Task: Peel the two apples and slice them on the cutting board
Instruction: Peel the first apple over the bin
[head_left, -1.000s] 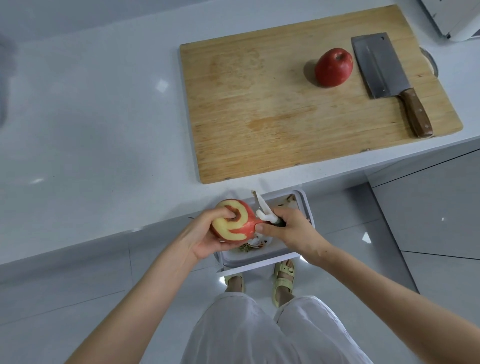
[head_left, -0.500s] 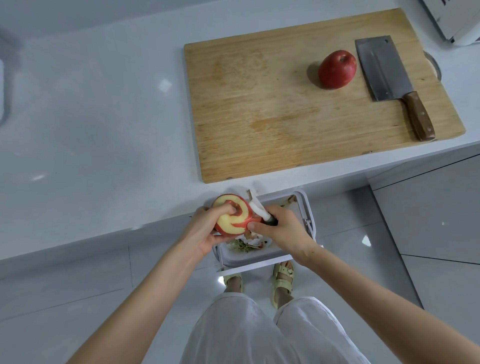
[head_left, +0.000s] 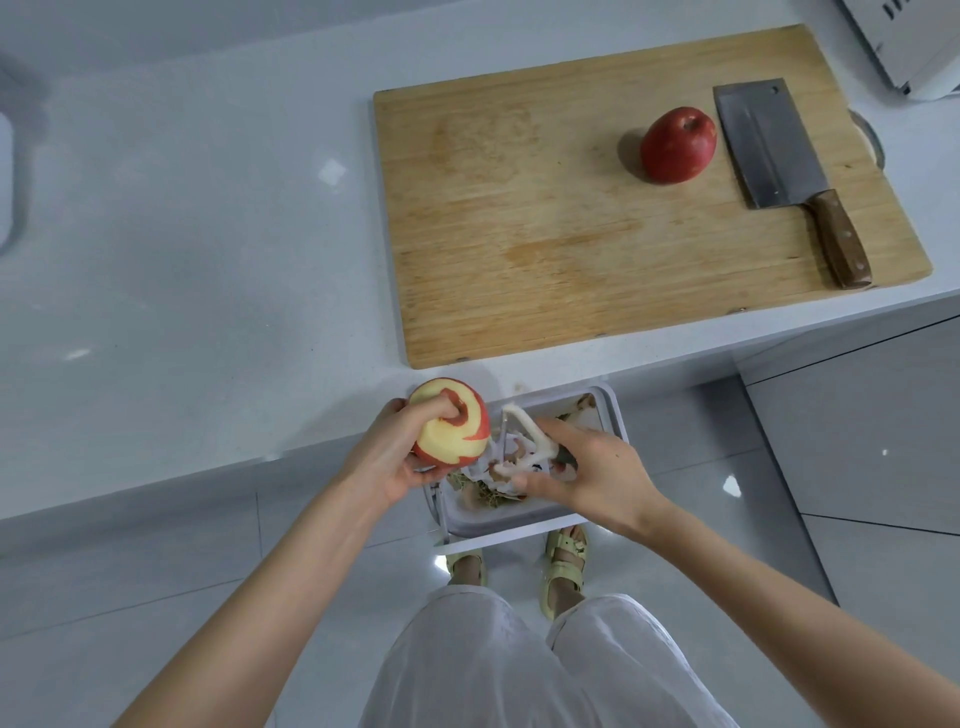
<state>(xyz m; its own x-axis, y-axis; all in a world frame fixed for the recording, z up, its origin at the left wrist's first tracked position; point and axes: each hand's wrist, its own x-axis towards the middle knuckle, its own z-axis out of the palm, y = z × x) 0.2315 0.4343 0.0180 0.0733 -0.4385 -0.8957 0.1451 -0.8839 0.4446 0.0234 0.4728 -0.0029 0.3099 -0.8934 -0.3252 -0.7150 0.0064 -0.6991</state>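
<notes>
Clasps the half-peeled round red apple (head_left: 449, 431) in the left grip (head_left: 400, 457), thumb in the stem dimple, just off the white bench (head_left: 208, 260) edge and beside the white plastic scrap bin (head_left: 615, 415). Pinches the white Y-shaped peeler (head_left: 522, 431) in the right grip (head_left: 592, 467), near the fruit but apart from it. Leaves the whole red apple (head_left: 678, 145) on the wooden cutting board (head_left: 519, 208), just beside the steel cleaver (head_left: 763, 145). Probably firm, fairly light, slick where bared; best held pole to pole, on remaining skin, flank free.
</notes>
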